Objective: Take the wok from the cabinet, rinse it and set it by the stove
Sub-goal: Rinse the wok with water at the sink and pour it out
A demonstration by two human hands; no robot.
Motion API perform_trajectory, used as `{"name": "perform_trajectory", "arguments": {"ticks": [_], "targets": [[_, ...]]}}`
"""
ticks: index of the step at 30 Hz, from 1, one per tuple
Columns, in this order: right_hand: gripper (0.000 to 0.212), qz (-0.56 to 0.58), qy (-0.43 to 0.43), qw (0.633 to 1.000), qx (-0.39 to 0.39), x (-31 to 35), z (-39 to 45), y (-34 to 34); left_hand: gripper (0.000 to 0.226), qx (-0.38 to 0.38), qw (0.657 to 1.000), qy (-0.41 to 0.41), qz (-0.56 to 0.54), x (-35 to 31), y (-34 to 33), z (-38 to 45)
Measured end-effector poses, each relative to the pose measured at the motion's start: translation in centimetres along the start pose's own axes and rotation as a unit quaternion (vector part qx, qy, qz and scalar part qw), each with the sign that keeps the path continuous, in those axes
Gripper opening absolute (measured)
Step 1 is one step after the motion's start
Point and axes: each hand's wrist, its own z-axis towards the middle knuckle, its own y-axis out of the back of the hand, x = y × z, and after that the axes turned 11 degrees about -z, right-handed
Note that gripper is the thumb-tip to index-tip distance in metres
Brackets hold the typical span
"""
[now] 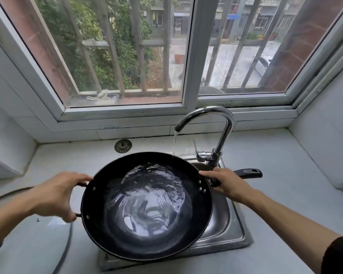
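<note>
A wide black wok (147,242) is held level over the steel sink (232,230), with rippling water pooled in its bottom. My left hand (55,194) grips the small loop handle on the wok's left side. My right hand (226,182) grips the long black handle on the right, whose end sticks out past my fingers. The chrome faucet (224,123) runs a thin stream of water onto the wok's far rim.
A glass lid (38,244) lies on the counter at the lower left. A round sink strainer (123,145) rests on the counter behind the wok. The window sill and tiled walls close in the counter at the back and both sides.
</note>
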Motion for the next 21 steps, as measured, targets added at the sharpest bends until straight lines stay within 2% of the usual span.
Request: {"name": "perform_trajectory", "arguments": {"ticks": [7, 13, 17, 21], "targets": [[0.062, -0.089, -0.004, 0.996, -0.008, -0.3, -2.4, 3.9, 0.094, 0.046, 0.999, -0.009, -0.028, -0.9, -2.7, 0.6], [0.053, -0.111, -0.012, 0.993, 0.044, -1.6, -4.1, 4.7, 0.088, 0.125, 0.992, -0.006, -0.018, -1.0, -4.2, 1.7], [0.047, -0.131, 0.001, 0.989, 0.062, -2.2, -4.8, 4.9, 0.068, 0.193, 0.980, -0.009, -0.039, -1.7, -4.7, 2.4], [0.044, -0.118, -0.001, 0.988, 0.095, -2.8, -5.4, 5.0, 0.058, 0.271, 0.959, -0.017, -0.083, -3.0, -4.7, 3.0]]}}
